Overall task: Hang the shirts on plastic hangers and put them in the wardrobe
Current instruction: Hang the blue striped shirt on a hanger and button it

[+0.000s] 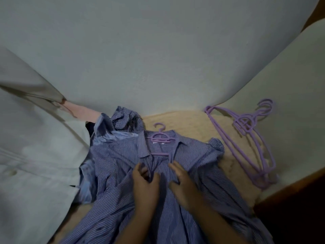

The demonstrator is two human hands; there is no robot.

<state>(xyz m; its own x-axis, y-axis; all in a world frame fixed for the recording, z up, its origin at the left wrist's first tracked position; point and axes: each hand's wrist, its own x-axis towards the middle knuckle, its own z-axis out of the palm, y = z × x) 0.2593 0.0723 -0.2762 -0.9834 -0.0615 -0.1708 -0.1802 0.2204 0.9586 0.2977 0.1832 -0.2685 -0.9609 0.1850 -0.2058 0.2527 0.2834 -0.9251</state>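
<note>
Both hands pinched the front placket of the striped shirt (175, 199), the left hand (145, 182) and right hand (181, 180) close together just below the collar. The shirt lay on a beige blanket (193, 127) with a purple hanger (160, 138) inside its neck. A checked shirt (125, 120) was bunched behind it, and spare purple hangers (249, 138) lay well apart to the right.

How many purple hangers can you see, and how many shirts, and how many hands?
Purple hangers: 1 inside the striped shirt, plus a spare stack of about 3, too overlapped to count surely.
Shirts: 3 (striped, checked, plain blue).
Hands: 2 (left, right).
Total: about 9.
</note>
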